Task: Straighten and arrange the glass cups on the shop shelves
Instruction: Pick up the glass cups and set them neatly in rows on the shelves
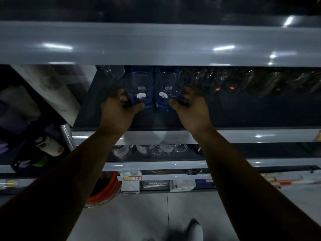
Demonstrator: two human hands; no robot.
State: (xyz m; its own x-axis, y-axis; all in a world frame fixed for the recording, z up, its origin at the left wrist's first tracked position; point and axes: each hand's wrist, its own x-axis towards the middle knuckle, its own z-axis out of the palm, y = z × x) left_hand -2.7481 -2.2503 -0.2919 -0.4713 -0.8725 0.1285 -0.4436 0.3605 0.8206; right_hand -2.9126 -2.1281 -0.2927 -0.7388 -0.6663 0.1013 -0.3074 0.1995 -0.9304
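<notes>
Below your forearms, clear mugs [144, 150] line a lower shelf. Beyond the front edge of the middle shelf [243, 135], your left hand [118, 110] curls round the left blue cup [139, 91], with the thumb on its near side. Your right hand [190, 106] grips the right blue cup [164, 92] the same way. Both cups stand upright, just beside each other. Farther back, clear glasses [217, 80] run toward the shelf's right edge.
</notes>
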